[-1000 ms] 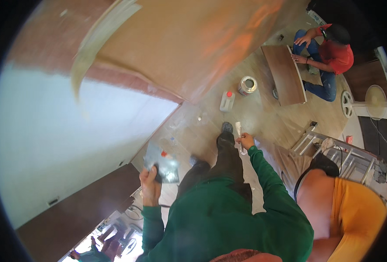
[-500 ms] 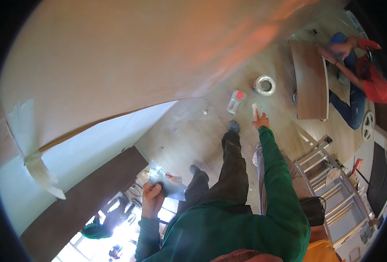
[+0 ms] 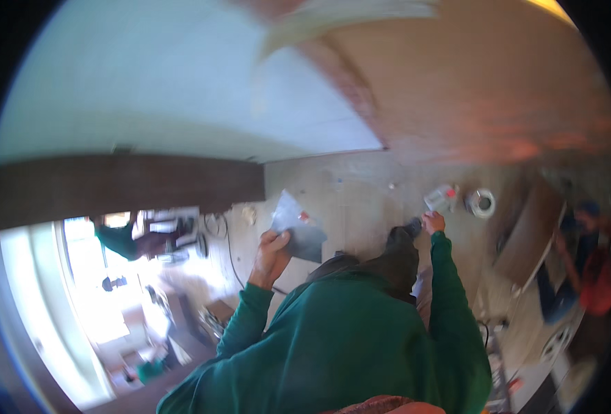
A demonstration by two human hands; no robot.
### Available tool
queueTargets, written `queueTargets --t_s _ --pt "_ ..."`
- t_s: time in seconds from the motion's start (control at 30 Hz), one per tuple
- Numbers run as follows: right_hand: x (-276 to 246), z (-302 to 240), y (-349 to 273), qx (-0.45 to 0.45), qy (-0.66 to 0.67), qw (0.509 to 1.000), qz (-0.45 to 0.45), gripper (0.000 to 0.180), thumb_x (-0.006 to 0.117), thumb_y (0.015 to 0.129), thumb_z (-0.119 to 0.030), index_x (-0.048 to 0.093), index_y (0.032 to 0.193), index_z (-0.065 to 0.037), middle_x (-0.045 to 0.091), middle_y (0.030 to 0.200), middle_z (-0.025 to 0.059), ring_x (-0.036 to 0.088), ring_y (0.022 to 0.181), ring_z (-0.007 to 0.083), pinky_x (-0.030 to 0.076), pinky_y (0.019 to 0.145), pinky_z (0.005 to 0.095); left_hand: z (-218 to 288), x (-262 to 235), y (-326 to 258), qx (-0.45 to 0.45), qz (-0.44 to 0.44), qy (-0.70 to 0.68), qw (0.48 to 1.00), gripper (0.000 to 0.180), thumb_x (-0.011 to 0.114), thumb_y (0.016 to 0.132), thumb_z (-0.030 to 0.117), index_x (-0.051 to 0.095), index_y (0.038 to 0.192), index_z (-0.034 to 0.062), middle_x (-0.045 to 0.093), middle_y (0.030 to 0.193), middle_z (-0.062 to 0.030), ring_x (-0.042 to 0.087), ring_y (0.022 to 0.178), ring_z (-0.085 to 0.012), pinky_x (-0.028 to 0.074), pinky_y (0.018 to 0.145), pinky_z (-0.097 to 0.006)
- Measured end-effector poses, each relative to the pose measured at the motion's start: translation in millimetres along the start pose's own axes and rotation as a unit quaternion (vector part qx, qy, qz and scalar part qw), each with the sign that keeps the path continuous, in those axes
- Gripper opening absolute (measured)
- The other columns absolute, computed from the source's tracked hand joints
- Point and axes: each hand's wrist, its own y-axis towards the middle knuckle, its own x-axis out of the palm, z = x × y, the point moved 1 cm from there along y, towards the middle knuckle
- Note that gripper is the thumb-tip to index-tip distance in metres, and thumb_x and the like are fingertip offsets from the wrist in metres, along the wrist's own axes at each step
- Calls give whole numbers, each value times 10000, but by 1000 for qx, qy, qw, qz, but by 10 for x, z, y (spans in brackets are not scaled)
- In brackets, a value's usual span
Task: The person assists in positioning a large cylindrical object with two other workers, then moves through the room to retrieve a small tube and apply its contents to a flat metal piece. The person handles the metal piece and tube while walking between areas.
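My left hand (image 3: 271, 257) is closed on the lower edge of a flat, shiny grey metal plate (image 3: 304, 238) with a small reddish mark, thumb on top. The plate is held out in front of me, well above the floor. My right hand (image 3: 433, 222) is farther right, fingers curled. What it holds is hidden; the pale, narrow tool seen earlier does not show clearly now. Just beyond this hand, a pale jug (image 3: 438, 199) with a red cap stands on the floor. Beside the jug is a round white-rimmed bucket (image 3: 480, 203).
A pale wall panel (image 3: 167, 83) meets a tan wall (image 3: 485, 83) ahead, with a loose pale strip (image 3: 353, 15) at the top. A dark brown board (image 3: 126, 186) runs along the left. At right, a person in red (image 3: 598, 279) is beside a brown panel (image 3: 529, 231). A cable (image 3: 233, 259) lies left.
My view has swung left, bringing the bright window side further in. My right arm has drawn back closer to my body. My left hand still grips the metal plate.
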Motion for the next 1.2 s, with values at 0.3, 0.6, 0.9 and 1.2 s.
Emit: queueTargets --t_s 0.3,0.6,0.9,1.2 --pt "1956 -1734 -2076 -210 -78 897 -381 352 638 876 -147 590 1217 -75 664 999 51 630 850 119 483 712 227 -216 -1518 -1294 148 90 -216 961 248 599 920 132 607 1126 -6 616 1173 -92 561 1102 -236 407 1002 -431" --pt "3653 -2327 -4695 -183 -125 709 -670 546 735 792 -77 505 1282 -9 612 1124 73 607 943 143 494 835 293 -401 -2498 -2250 276 195 -351 873 295 544 948 95 532 1189 -75 569 1227 -145 527 1165 -264 384 1035 -431" --pt "4760 -2067 -5326 -263 -259 577 -728 470 744 800 -135 546 1207 -8 659 983 52 598 832 87 492 757 266 -685 -3295 -2921 387 291 -402 777 279 502 959 61 509 1203 -73 560 1232 -151 528 1160 -263 395 1032 -431" --pt "5757 -1919 -4701 -353 -420 487 -680 560 681 827 -377 558 1247 -27 685 996 140 661 871 264 505 773 362 -420 -3922 -3119 441 381 -379 719 328 502 968 122 483 1249 -45 562 1241 -142 544 1152 -261 418 1022 -419"
